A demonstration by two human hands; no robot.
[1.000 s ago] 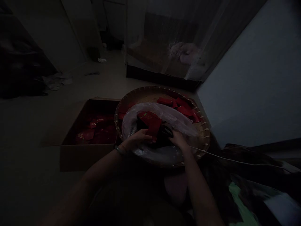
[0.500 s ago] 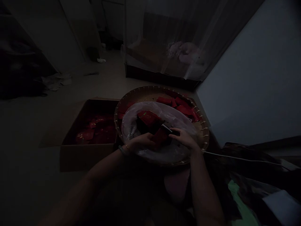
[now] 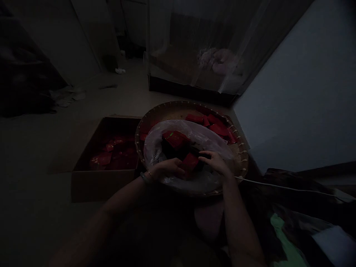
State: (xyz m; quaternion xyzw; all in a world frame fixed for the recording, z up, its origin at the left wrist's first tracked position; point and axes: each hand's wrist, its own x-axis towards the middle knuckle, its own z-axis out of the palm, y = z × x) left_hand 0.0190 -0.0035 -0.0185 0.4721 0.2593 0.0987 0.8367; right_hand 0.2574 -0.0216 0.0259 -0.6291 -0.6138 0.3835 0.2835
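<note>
Red packet (image 3: pixel 190 162) between curled hands.

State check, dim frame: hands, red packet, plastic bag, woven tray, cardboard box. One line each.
left hand: gripping the near red packet
right hand: fingers at the packet's right edge, grip unclear
red packet: held over the bag, tilted
plastic bag: open, crumpled, lying in the tray
woven tray: flat, red packets at its far side
cardboard box: open, red packets inside
</note>
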